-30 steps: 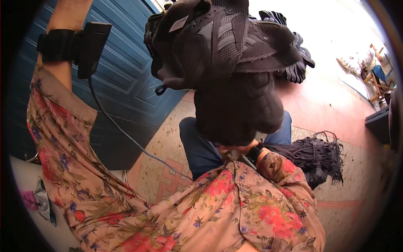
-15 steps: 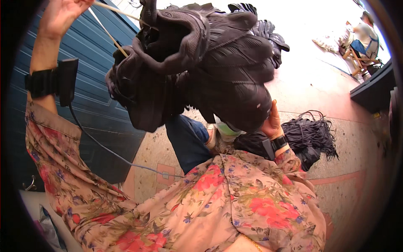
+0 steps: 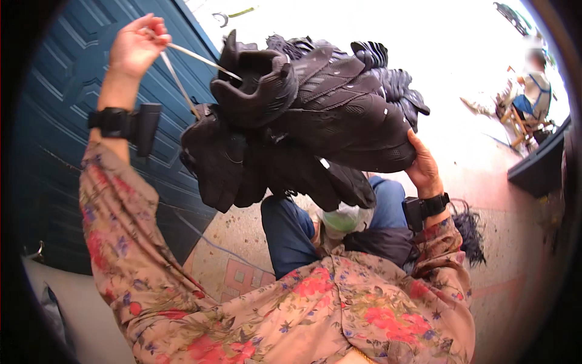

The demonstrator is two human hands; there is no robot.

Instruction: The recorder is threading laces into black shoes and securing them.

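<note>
A large bunch of black shoe uppers (image 3: 345, 118) hangs in front of me, packed side by side. A pale cord (image 3: 203, 59) runs from my left hand (image 3: 138, 48) in two strands down to the uppers at the left of the bunch. My left hand is raised at the upper left, its fingers closed on the cord. At the right end of the bunch, my right hand (image 3: 425, 167) has its thumb up against the outer upper; its other fingers are mostly hidden beneath. The bunch is above my knees.
A blue panelled door (image 3: 79, 85) stands close on my left. Behind my right forearm, a heap of black laces (image 3: 470, 233) lies on the speckled floor. Between my legs is a white and green object (image 3: 341, 219). Another person (image 3: 533, 91) sits at the far right.
Both hands and the bunch have shifted in the view: my left hand lower and rightward, the bunch rightward, my right hand up and right. Both blue-clad knees now show.
</note>
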